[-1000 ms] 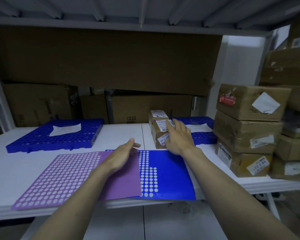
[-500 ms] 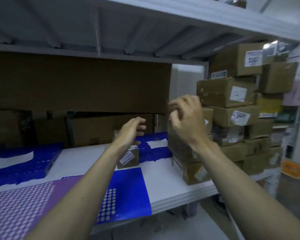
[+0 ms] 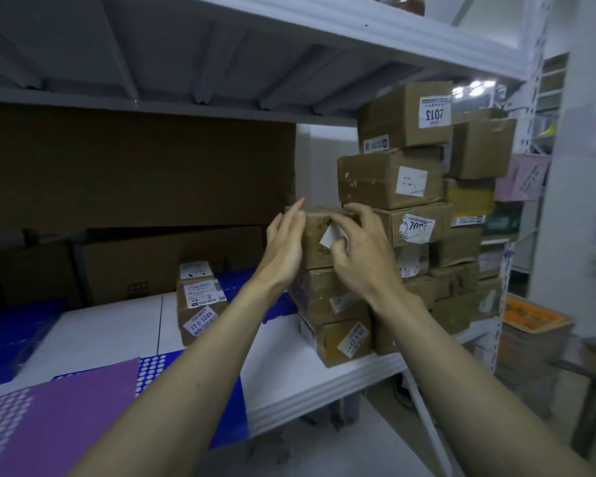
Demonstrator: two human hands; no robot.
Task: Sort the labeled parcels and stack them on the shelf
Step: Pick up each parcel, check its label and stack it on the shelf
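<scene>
1. Both hands have risen from near the small parcels to the upper brown cardboard parcel (image 3: pixel 319 237) in the near stack, and the view has swung right toward the stacked boxes.
2. Left hand (image 3: pixel 286 246) lies flat against the parcel's left face, its fingers (image 3: pixel 295 215) straight and released, gripping nothing.
3. Right hand (image 3: pixel 360 251) has curled fingers over the parcel's front top edge, beside a white label (image 3: pixel 328 237) that is peeling; whether they pinch the label or the box edge cannot be told.
4. Task parcel sits on top of two further brown parcels (image 3: pixel 338 318) on the white shelf (image 3: pixel 324 383), touching the taller stack of cardboard boxes (image 3: pixel 403 173) at its right.
5. Judgement: the parcel lies directly between the hands, long axis apparently running left to right; the right hand is nearer its front, so a withdrawal toward the person is called for.
6. Two small labelled parcels (image 3: pixel 200 304) stand well apart, to the left.
</scene>
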